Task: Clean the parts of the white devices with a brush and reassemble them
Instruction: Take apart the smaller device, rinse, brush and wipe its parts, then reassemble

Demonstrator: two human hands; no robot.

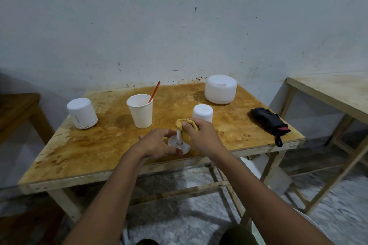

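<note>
Right hand (201, 135) presses soft yellow cloth (188, 125) against slim white stem (179, 136).

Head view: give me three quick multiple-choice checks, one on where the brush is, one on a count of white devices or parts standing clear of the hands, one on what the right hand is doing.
1. Where is the orange-handled brush?
A. flat on the table
B. standing in the paper cup
C. in the left hand

2. How many white device bodies or covers stand on the table apart from the part being held?
A. one
B. three
C. five

3. What is the right hand doing?
A. pressing a yellow cloth against the stem of the white disc part
B. resting empty
C. lifting the black pouch

Answers:
1 B, its handle sticks up out of the cup.
2 B, one at the left, one behind the hands, a wide one at the back right.
3 A, the cloth is bunched in its fingers at the stem while the left hand steadies the disc.
</note>
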